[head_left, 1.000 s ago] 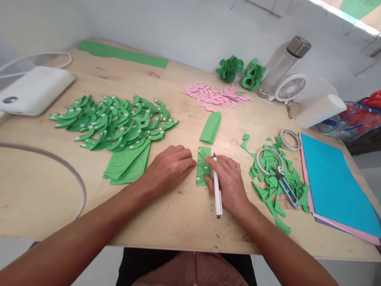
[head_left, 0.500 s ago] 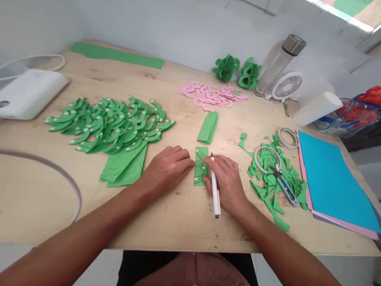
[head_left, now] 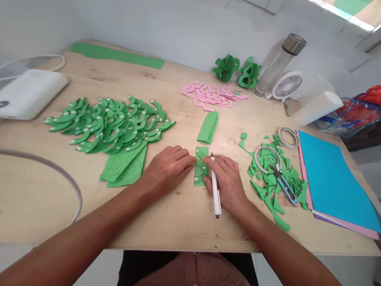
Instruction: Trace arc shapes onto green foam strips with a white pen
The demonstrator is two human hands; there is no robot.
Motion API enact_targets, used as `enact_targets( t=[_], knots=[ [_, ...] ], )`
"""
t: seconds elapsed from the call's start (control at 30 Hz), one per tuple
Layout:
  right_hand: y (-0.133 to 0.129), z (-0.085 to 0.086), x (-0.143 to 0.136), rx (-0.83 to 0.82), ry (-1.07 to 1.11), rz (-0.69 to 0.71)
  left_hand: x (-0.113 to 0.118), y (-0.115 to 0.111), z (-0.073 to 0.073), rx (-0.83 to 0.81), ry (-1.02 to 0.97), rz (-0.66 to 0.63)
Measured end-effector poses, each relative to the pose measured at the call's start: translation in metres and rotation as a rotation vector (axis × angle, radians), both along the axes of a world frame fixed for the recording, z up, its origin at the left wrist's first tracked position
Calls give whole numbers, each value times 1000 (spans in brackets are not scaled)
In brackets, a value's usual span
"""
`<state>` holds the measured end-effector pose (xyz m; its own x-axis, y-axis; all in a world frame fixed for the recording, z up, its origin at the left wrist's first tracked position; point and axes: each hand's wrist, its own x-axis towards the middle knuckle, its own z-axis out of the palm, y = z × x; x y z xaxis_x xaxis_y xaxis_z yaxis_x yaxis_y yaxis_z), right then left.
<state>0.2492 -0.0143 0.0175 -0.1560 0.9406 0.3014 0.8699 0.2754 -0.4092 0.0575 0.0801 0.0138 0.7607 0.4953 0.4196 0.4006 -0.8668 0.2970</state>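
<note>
A small green paper strip point(head_left: 201, 172) with curved pen lines and white tape bits lies on the table in front of me. My left hand point(head_left: 172, 165) is closed, its thumb and index tips together at the strip's left edge. A white pen point(head_left: 214, 192) is held in my right hand point(head_left: 226, 178), dark tip pointing away from me. That hand's fingertips also touch the strip's right side. Just beyond lies a folded green paper piece point(head_left: 207, 128). Left of my left hand, marked green sheets point(head_left: 123, 165) lie under a pile of curved green cutouts point(head_left: 116, 123).
Green scraps point(head_left: 269, 186) lie to the right with blue-handled snips point(head_left: 286, 188) and a tape roll point(head_left: 288, 138). Coloured sheets point(head_left: 333, 174) are stacked beyond. Pink cutouts point(head_left: 212, 95), a bottle point(head_left: 279, 65) and a small fan point(head_left: 287, 85) stand farther back. A white cable point(head_left: 68, 174) curves at left.
My left fingertips have shifted very slightly right against the strip's edge. The pen and my right hand stay in place.
</note>
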Motion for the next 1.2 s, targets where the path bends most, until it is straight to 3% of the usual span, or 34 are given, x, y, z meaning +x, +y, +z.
enact_targets(
  t=[1.2],
  knots=[
    [0,-1,-1,7,-16,-2,2,-1,-2,62,19,4]
  ],
)
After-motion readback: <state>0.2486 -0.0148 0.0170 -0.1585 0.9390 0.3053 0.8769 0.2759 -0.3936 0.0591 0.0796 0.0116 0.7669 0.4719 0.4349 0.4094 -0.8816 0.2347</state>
